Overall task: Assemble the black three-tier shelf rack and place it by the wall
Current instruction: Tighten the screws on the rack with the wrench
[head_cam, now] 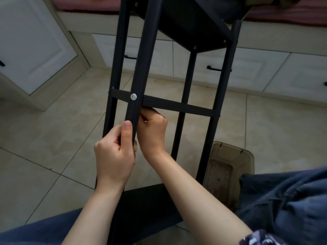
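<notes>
The black shelf rack lies tilted in front of me, its tubular legs running away toward the cabinets. A silver screw head sits where the near leg crosses the middle shelf's edge. My left hand grips that leg just below the screw, thumb laid along the tube. My right hand reaches behind the leg under the shelf edge, fingers curled; what they pinch is hidden. One black shelf board shows at the top, another lies near my lap.
White cabinets with black drawer handles line the far side and the left. The floor is beige tile. A translucent brown plastic tray sits on the floor at right, beside my blue-clad legs.
</notes>
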